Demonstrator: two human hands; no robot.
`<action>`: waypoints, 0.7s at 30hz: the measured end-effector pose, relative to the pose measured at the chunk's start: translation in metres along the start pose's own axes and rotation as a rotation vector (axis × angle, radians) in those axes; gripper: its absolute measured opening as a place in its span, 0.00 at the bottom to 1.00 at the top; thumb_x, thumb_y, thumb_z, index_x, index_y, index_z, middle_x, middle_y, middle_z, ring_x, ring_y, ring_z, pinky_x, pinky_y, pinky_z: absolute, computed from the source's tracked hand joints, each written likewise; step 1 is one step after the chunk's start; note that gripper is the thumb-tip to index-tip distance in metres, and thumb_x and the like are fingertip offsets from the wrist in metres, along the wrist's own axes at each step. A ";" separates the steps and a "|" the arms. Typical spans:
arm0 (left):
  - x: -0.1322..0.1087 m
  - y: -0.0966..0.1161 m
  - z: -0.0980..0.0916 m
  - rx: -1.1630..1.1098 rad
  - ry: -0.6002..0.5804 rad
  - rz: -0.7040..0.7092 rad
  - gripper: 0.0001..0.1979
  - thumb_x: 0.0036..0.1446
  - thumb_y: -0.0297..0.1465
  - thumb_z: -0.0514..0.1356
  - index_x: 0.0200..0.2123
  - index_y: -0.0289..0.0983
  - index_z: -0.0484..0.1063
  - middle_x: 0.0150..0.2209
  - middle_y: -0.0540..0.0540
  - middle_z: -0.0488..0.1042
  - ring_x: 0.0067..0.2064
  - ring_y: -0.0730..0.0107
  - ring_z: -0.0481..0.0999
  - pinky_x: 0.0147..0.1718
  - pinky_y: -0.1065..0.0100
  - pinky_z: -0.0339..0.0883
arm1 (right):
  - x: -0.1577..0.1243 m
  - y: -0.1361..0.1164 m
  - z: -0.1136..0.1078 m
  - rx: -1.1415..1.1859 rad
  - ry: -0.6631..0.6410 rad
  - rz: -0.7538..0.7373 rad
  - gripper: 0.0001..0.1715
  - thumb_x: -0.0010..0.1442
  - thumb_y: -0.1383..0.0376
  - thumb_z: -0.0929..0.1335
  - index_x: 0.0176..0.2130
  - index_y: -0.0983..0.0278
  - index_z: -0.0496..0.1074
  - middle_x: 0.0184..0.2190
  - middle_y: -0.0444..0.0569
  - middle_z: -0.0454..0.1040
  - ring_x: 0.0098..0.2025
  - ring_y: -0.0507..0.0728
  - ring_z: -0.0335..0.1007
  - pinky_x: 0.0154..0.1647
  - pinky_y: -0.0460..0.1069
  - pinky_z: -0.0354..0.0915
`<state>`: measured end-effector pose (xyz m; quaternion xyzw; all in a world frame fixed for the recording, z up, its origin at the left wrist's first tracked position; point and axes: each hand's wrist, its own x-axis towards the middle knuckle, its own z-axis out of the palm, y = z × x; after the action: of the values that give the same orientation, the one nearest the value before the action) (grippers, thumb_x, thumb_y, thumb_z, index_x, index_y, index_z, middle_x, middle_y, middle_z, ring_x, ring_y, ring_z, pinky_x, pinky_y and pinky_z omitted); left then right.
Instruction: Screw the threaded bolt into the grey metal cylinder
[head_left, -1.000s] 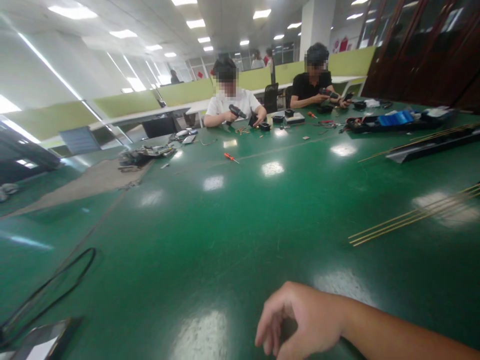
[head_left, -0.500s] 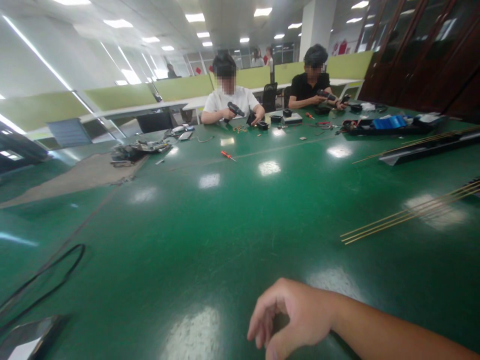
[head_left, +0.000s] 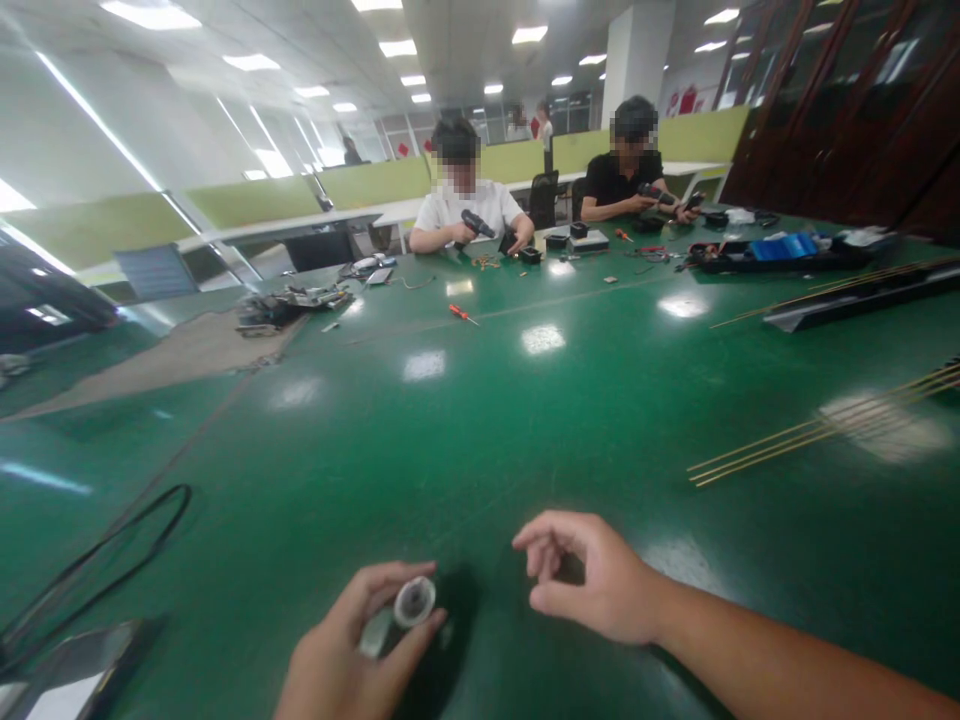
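Note:
Between the thumb and fingers of my left hand [head_left: 352, 650] is a small whitish cylinder [head_left: 415, 602]. Its round end, with a grey centre, faces up toward me; I cannot make out its exact kind. To the right, my right hand [head_left: 592, 575] hovers over the green table [head_left: 480, 450], its fingers loosely curled and the thumb apart from them. Nothing shows in that hand, and a gap separates it from the cylinder.
Several thin brass-coloured rods [head_left: 817, 425] lie at the right. A black cable loop [head_left: 161, 530] and a dark flat object [head_left: 82, 670] are at the left. Farther off lies an orange screwdriver [head_left: 463, 315]. Two people across the table hold power drills [head_left: 477, 224].
My left hand has come into view from below, holding the whitish cylinder. My right hand has moved slightly up and to the right, and the view has tilted a little.

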<state>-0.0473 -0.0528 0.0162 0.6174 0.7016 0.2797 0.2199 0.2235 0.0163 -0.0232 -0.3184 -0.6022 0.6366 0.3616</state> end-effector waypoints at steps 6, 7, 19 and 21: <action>0.059 0.053 0.052 -0.071 -0.211 0.318 0.13 0.56 0.33 0.66 0.46 0.43 0.77 0.43 0.46 0.81 0.45 0.58 0.79 0.47 0.60 0.70 | 0.007 0.006 -0.006 -0.196 0.301 -0.043 0.37 0.50 0.77 0.69 0.58 0.61 0.64 0.45 0.48 0.70 0.41 0.54 0.69 0.41 0.50 0.66; 0.062 0.053 0.057 -0.083 -0.239 0.338 0.14 0.56 0.32 0.65 0.47 0.43 0.77 0.43 0.45 0.81 0.45 0.58 0.79 0.48 0.60 0.70 | 0.007 0.005 -0.005 -0.215 0.300 -0.043 0.39 0.49 0.77 0.69 0.59 0.60 0.62 0.47 0.49 0.70 0.43 0.54 0.69 0.41 0.50 0.66; 0.062 0.040 0.068 -0.243 -0.367 0.275 0.19 0.58 0.30 0.65 0.53 0.45 0.70 0.49 0.48 0.78 0.50 0.60 0.76 0.51 0.62 0.65 | 0.004 -0.004 -0.003 -0.350 0.264 0.009 0.30 0.50 0.77 0.69 0.52 0.59 0.68 0.47 0.47 0.73 0.45 0.55 0.71 0.44 0.51 0.66; 0.062 0.043 0.067 -0.302 -0.379 0.242 0.15 0.58 0.28 0.64 0.48 0.44 0.69 0.44 0.50 0.78 0.46 0.64 0.77 0.47 0.66 0.66 | 0.003 -0.004 -0.002 -0.365 0.252 0.005 0.28 0.51 0.77 0.69 0.51 0.60 0.68 0.45 0.46 0.73 0.43 0.55 0.70 0.44 0.51 0.66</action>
<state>0.0197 0.0198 -0.0035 0.6982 0.5193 0.2850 0.4019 0.2235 0.0201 -0.0189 -0.4571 -0.6565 0.4732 0.3689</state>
